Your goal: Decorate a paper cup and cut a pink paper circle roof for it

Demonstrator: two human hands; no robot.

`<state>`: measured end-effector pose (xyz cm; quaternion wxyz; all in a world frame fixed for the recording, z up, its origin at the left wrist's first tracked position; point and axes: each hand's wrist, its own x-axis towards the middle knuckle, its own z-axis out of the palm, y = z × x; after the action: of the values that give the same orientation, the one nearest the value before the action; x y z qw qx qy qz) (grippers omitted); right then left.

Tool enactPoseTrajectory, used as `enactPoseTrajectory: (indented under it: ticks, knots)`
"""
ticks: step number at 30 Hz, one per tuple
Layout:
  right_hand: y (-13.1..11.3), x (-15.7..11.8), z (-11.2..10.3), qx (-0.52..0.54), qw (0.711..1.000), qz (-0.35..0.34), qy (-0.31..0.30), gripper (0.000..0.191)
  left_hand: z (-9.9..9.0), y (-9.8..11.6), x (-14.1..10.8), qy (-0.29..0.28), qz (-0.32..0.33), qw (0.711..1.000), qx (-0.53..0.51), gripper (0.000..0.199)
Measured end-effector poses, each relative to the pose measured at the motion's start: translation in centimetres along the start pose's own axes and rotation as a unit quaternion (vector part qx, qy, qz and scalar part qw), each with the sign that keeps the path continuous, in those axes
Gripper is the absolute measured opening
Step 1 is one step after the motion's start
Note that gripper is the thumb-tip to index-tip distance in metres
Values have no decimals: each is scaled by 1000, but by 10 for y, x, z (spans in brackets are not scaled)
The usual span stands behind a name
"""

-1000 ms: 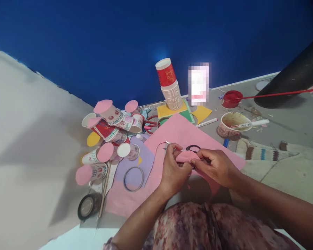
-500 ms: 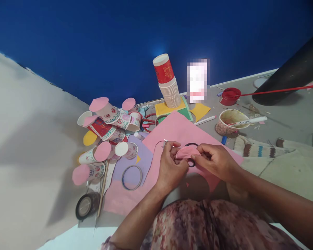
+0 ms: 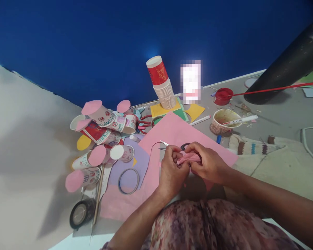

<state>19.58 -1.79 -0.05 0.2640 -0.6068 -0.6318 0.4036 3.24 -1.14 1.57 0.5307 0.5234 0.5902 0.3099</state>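
A small folded piece of pink paper (image 3: 189, 158) is pinched between both hands above a large pink sheet (image 3: 169, 130). My left hand (image 3: 172, 170) grips its left end with curled fingers. On the right end, the fingers and thumb of my right hand (image 3: 208, 163) are closed, close beside the left fingertips. Scissors (image 3: 185, 146) lie on the sheet just behind the hands, their handle partly hidden and their blades pointing left.
Decorated paper cups (image 3: 96, 113) with pink tops pile up at the left, near black tape (image 3: 79, 214). Stacked cups (image 3: 163, 85) stand at the back. Right are a red paint pot (image 3: 222, 97), a cup (image 3: 216, 130) holding a marker, and cloth (image 3: 281, 173).
The pink piece looks more folded and narrower, and the hands have drawn closer together. The whole view has shifted a little, so the objects appear further left.
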Motion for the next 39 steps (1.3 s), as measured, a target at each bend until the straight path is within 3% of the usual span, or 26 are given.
enactPoseTrajectory:
  ticks: [6,9,14,20,25,28,35,39]
  knots:
    - [-1,2,-1,22,999,20,-16,33,-3,2,5,-9,14,1000,-16,33]
    - [3,4,-3,69,997,-6,18,37,-4,1,9,7,19,998,-53,32]
    - [8,6,-5,50,983,-110,140,28,-7,2,11,14,14,991,-129,31]
    - [13,8,-1,-41,943,-266,194,10,-6,7,9,-4,-1,980,-199,39]
    - [19,9,-1,-74,934,-289,198,19,-14,7,10,-92,-45,954,-282,57]
    - [19,10,-4,-76,930,-297,202,23,-21,6,12,-126,-76,927,-345,54]
    - [16,11,-7,-68,925,-327,182,25,-26,2,21,-100,-103,964,-222,33]
    - [18,13,-7,-81,916,-347,186,25,-28,2,24,-112,-129,962,-212,35]
